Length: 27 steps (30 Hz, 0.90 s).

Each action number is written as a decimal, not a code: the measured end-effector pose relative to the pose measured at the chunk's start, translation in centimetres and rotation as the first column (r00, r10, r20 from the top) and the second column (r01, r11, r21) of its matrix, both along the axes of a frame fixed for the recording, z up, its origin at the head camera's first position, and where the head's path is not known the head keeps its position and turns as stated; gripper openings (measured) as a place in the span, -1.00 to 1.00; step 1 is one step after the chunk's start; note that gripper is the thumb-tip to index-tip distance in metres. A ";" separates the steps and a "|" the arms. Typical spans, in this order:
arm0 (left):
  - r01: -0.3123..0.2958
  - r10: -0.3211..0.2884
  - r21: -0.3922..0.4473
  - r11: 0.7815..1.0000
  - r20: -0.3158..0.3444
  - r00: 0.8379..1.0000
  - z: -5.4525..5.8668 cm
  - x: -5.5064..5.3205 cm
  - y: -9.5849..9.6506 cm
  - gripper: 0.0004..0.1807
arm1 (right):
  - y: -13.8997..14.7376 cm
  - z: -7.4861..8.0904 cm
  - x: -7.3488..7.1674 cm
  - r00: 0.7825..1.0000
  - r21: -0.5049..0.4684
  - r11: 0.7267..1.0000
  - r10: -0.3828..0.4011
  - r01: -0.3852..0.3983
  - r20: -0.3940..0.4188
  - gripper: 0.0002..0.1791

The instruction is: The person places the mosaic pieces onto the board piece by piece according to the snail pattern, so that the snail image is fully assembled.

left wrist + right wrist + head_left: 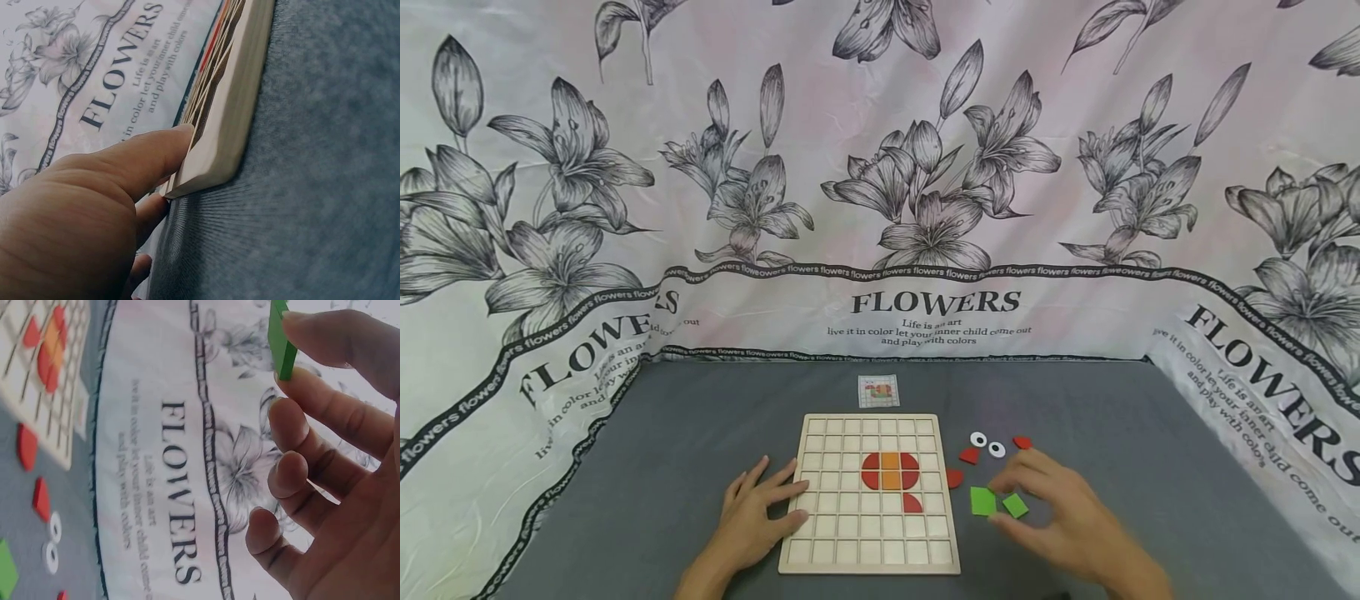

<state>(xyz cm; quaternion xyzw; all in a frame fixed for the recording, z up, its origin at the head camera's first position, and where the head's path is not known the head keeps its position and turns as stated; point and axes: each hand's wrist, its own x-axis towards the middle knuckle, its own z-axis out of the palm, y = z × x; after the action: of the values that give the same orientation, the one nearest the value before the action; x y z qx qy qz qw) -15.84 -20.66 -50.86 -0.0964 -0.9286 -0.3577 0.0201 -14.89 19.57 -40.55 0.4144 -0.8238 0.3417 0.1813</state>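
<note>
A pale wooden grid board [835, 528] lies on the grey cloth. My left hand [752, 512] rests at its left edge, fingers spread, with the thumb [156, 150] touching the frame. Between thumb and index finger, my right hand [1052, 512] pinches a green square tile [281, 344] just right of the board. A second green square tile [1015, 506] lies beneath that hand. Set in the grid are two orange squares [890, 470] flanked by red quarter-round tiles [870, 471]. Another red quarter-round tile [912, 503] sits in a cell below them.
Right of the board are two white eye pieces [996, 449] and loose red pieces [969, 456], one of them against the board's right edge. Behind the board lies a small picture card [877, 391]. A flower-printed curtain [936, 317] hangs at the back and sides.
</note>
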 end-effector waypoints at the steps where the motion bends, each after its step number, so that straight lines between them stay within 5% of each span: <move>1: -0.001 0.001 -0.001 1.000 0.003 1.000 0.0 0.0 0.0 -0.56 | -0.3 0.2 0.0 1.000 -0.014 1.000 0.001 -0.001 0.000 -0.57; 18: 0.010 -0.010 -0.001 1.000 0.003 1.000 0.1 0.0 -0.1 -0.56 | -5.5 1.1 -0.9 0.995 -0.144 0.985 0.095 -0.096 -0.008 -0.59; 27: 0.009 -0.008 -0.009 1.000 0.007 1.000 -0.1 0.0 -0.2 -0.56 | -7.5 -0.3 -1.4 0.997 -0.126 0.992 0.037 -0.029 0.065 -0.64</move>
<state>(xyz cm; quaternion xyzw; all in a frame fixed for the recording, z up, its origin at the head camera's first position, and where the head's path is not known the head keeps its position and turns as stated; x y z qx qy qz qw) -15.84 -20.86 -51.00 -0.0991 -0.9298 -0.3540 0.0147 -16.32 12.06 -40.83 0.4041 -0.7993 0.4094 0.1736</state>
